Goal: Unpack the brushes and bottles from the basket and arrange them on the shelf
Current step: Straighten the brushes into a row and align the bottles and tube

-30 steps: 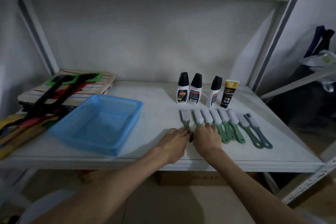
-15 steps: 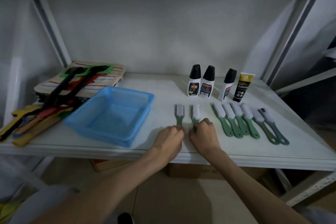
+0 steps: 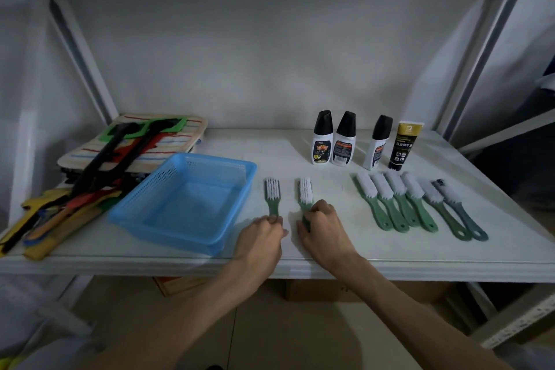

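Two green-handled brushes with white bristles lie on the white shelf [image 3: 300, 261], just right of the blue basket [image 3: 231, 231]. My left hand [image 3: 262, 236] grips the handle of the left brush [image 3: 272, 192]. My right hand [image 3: 322, 228] grips the handle of the right brush [image 3: 305, 192]. Further right, several more brushes [image 3: 399, 204] lie side by side, the last one grey [image 3: 462, 213]. Behind them stand three white bottles with black caps [image 3: 322, 138] and a black and yellow tube [image 3: 404, 146]. Nothing is visible inside the basket.
A pile of striped cloth and coloured long-handled tools [image 3: 99, 165] fills the shelf's left end. Slanted metal posts [image 3: 480, 48] frame the shelf on both sides. Cardboard boxes [image 3: 315, 290] sit on the floor beneath the shelf.
Both hands have slid their two brushes leftward, away from the row, opening a gap. The brushes now lie further apart from each other.
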The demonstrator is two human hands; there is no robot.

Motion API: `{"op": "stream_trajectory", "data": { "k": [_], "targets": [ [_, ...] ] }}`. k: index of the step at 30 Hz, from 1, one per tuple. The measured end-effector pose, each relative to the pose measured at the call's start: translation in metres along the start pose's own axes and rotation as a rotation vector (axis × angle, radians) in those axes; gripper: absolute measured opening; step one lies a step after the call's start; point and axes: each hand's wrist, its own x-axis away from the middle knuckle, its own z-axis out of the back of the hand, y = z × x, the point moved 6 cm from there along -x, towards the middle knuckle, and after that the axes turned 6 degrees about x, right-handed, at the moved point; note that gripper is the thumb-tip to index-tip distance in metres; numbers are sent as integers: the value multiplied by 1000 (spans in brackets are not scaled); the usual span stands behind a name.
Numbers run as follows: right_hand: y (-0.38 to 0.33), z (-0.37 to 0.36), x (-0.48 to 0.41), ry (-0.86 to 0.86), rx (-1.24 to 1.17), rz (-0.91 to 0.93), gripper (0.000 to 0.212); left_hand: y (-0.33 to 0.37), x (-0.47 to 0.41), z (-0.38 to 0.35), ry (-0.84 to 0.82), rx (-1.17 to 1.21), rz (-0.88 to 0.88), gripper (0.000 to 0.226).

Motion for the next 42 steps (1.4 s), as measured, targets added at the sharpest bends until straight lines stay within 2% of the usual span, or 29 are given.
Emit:
{"op": "stream_trajectory", "data": {
  "k": [11, 13, 16, 18, 21, 25, 28, 33, 36, 39, 42],
  "targets": [
    [-8, -3, -3, -40, 25, 83, 34, 0, 10, 7, 4, -16, -3, 34],
    [-3, 10, -3, -35, -2, 69, 32, 13, 10, 16, 80, -32, -84, 30],
    [26, 52, -10, 113, -5, -70, 29, 48, 3, 23, 195, 44, -280, 34],
    [61, 79, -14, 170, 35, -219, 27, 75, -8, 17, 99, 139, -370, 46],
    [108, 96, -10, 121, 65, -393, 21, 115, -30, -3, -73, 173, -431, 55],
    [131, 83, 4, 47, 97, -475, 14, 156, -52, -31, -203, 157, -445, 61],
    [138, 73, 9, 58, 95, -538, 7, 164, -59, -45, -213, 181, -447, 56],
    [150, 70, 9, 89, 121, -559, 19, 160, -54, -39, -153, 203, -437, 49],
    [146, 71, 9, 63, 109, -536, 8, 153, -46, -34, -55, 130, -451, 46],
    [137, 68, 9, 61, 104, -509, 28, 147, -39, -29, 39, 56, -431, 37],
    [122, 61, 10, 52, 97, -450, 32, 142, -32, -25, 60, 26, -379, 36]
  ]
}}
